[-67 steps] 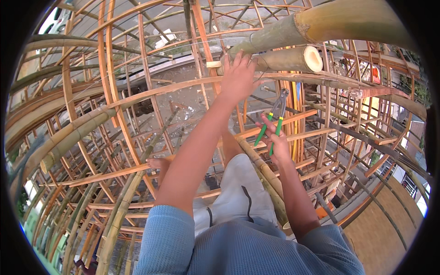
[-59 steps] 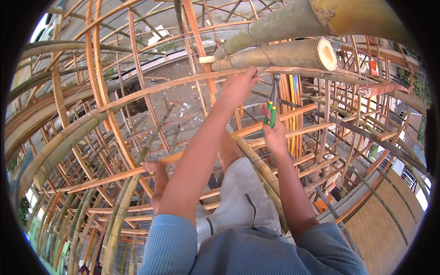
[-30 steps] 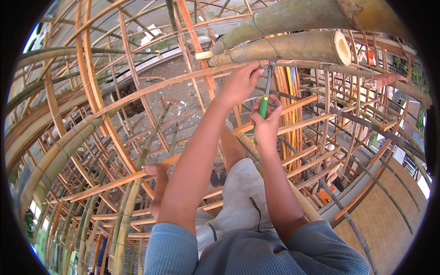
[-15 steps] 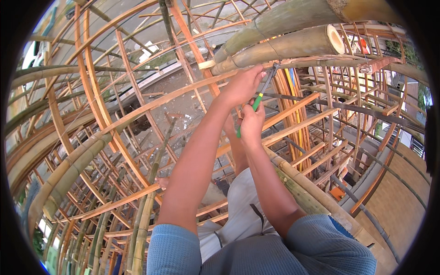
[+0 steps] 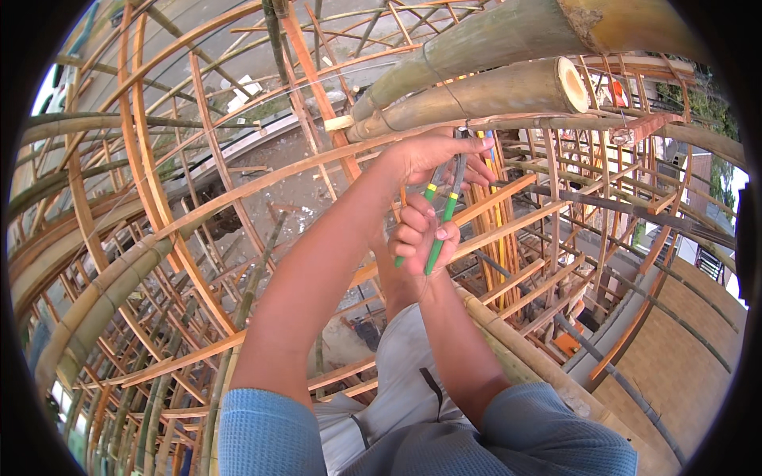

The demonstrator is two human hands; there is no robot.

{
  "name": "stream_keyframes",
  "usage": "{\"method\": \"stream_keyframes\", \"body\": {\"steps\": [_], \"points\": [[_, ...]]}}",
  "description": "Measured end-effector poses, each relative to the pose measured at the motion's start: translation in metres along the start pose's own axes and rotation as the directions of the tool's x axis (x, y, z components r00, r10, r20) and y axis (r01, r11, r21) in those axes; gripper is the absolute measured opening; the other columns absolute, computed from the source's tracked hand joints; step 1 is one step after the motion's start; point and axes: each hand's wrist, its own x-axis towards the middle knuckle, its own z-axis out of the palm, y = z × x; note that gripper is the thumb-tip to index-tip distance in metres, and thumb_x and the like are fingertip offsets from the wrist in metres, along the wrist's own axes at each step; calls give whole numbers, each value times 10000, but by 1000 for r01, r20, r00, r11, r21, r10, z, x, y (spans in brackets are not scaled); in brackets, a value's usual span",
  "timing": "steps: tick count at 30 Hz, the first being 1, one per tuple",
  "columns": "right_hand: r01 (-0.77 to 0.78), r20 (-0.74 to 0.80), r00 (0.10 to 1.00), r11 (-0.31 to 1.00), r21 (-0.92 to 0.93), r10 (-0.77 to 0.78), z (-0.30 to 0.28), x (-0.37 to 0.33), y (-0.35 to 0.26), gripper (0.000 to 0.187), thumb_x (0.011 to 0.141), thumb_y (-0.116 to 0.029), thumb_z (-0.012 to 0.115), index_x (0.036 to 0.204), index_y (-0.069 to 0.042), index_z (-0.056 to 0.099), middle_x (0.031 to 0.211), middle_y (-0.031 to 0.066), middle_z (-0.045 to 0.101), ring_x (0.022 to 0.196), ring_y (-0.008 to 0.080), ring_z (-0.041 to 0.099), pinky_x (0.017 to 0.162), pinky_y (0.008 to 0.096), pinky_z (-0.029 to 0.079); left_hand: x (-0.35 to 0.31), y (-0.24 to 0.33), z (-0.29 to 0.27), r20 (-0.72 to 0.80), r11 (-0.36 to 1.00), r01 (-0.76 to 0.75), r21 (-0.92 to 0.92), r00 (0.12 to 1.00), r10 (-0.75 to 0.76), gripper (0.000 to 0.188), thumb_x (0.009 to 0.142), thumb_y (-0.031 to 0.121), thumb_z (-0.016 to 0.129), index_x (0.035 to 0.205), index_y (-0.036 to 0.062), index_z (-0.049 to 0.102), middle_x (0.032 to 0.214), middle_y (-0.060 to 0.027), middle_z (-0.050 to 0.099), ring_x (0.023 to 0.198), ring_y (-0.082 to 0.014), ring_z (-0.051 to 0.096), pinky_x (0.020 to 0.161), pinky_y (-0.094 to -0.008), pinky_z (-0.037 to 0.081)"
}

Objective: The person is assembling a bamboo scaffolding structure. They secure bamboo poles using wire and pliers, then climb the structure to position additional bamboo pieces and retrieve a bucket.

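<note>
My right hand [image 5: 422,230] grips the green handles of a pair of pincers [image 5: 444,208], with yellow bands and a dark metal head. The handles stand somewhat apart. The jaws point up at the underside of a cut bamboo pole [image 5: 492,94], by a thin tie wire [image 5: 454,95] looped round it; whether they bite the wire is too small to tell. My left hand [image 5: 432,157] reaches beside the pincers' head, its fingers stretched out and partly behind the tool. Something thin and brownish shows by the right hand's fingers.
A thicker bamboo pole [image 5: 492,40] lies above the cut one. Wooden battens [image 5: 262,181] and bamboo form a lattice over the ground far below. A long bamboo pole [image 5: 540,349] runs beside my right arm. At the right lies a flat brown panel [image 5: 675,357].
The pincers' handles have spread and the tool has turned more upright. My left hand's fingers have opened out beside the jaws. The whole view has shifted slightly.
</note>
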Motion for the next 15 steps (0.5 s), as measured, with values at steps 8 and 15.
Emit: {"method": "stream_keyframes", "body": {"steps": [8, 15], "points": [[-268, -350, 924, 912, -311, 152, -8, -36, -31, 344, 928, -339, 653, 1086, -45, 571, 921, 76, 609, 814, 210, 612, 742, 366, 524, 15, -26, 4, -154, 992, -125, -37, 981, 117, 335, 1057, 316, 553, 873, 36, 549, 596, -56, 585, 557, -208, 639, 613, -362, 553], [-597, -203, 465, -136, -791, -862, 91, -111, -82, 551, 1032, -345, 557, 1419, 46, 531, 1365, 220, 601, 1332, 328, 535, 1100, 476, 414, 21, -32, 27, -451, 949, -149, 279, 852, 266, 416, 1080, 312, 478, 793, 22, 558, 579, -88, 622, 547, -211, 672, 625, -360, 553]]}}
